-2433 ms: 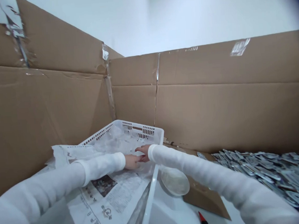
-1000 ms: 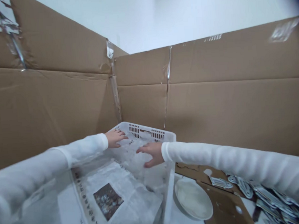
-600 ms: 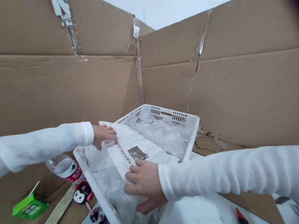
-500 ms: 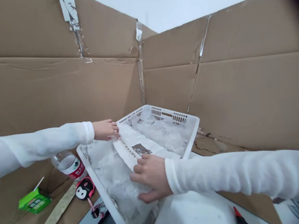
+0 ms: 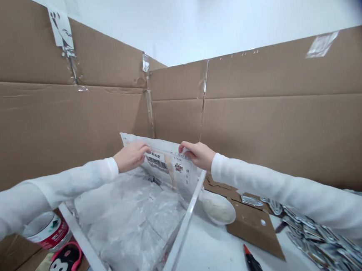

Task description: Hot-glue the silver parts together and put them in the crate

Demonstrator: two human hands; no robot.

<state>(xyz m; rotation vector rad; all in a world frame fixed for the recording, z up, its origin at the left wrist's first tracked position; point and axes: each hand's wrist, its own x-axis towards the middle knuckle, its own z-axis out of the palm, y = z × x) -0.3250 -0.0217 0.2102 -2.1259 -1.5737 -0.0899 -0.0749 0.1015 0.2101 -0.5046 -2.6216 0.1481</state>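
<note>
A whitish plastic bag [image 5: 161, 165] printed with dark pictures and lettering is held up at the far end of a white plastic basket [image 5: 182, 232]. My left hand [image 5: 132, 156] pinches its upper edge near the left part. Farther right, my right hand [image 5: 199, 155] grips the same edge between thumb and fingers. Below the hands, crumpled clear plastic bags [image 5: 128, 223] fill the basket. The bag's lower edge is lost among them, so I cannot tell whether it touches the pile.
Cardboard walls [image 5: 262, 137] stand behind. At right are a white bowl [image 5: 218, 207], a brown card [image 5: 253, 226], a black and red pen [image 5: 253, 263] and a heap of silvery packets [image 5: 327, 241]. A cut bottle [image 5: 49, 231] and a penguin-faced item [image 5: 64, 261] are at left.
The printed bag has gone from lying flat on the pile to being raised upright. My right hand has moved up and away, onto its top edge. The view has shifted right.
</note>
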